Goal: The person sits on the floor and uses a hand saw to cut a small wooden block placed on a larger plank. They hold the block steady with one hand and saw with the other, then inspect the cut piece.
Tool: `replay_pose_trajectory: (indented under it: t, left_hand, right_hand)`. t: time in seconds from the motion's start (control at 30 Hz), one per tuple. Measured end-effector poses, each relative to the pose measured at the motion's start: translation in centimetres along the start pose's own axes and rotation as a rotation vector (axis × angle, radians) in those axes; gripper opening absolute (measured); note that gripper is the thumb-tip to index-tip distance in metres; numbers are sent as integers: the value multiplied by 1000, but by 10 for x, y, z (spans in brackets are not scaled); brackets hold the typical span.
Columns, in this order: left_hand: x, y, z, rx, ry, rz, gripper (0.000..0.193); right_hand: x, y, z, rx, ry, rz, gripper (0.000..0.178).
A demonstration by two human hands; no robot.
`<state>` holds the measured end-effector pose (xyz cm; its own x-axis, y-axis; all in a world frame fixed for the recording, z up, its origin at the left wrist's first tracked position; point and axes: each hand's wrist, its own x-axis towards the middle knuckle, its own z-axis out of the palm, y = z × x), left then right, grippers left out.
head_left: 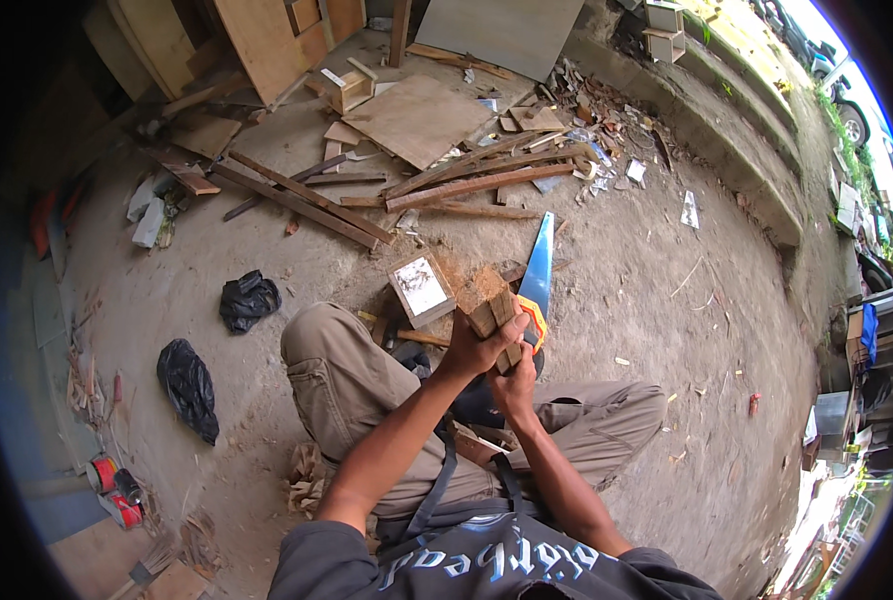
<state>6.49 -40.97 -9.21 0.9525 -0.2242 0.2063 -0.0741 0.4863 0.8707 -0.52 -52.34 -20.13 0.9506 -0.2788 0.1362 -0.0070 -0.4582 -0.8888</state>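
Note:
Between my knees I hold up short wooden blocks (486,297) pressed side by side, their tops rough and brown. My left hand (475,346) is wrapped round them, its thumb across the near block. Lower down, my right hand (513,384) closes on the bottom end of the wood. Just beyond it is a handsaw (538,262) with a blue-tinted blade pointing away and a yellow, orange and black handle. My right hand looks apart from that handle, though the overlap partly hides it. A small wooden box (422,288) with a white top panel stands left of the blocks.
A hammer (419,337) lies partly hidden by my left knee. Ahead are piled wooden strips (477,187) and a plywood sheet (419,120). Two black plastic bags (189,388) rest at left. Concrete steps (707,150) rise at the far right.

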Motion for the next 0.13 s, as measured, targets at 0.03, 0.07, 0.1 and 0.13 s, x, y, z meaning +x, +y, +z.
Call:
replay_pose_trajectory:
  t: [0.03, 0.07, 0.1, 0.13]
  left_hand:
    - [-1, 0, 0, 29, -3, 16, 17]
    - [-3, 0, -1, 56, -7, 32, 18]
    - [-4, 0, 0, 84, -10, 48, 18]
    - [-5, 1, -2, 85, -9, 47, 18]
  right_hand:
    - [0, 3, 0, 3, -11, 7, 53]
    - [2, 5, 1, 6, -21, 14, 52]
    - [3, 7, 1, 8, -31, 21, 52]
    - [4, 3, 2, 34, -39, 26, 51]
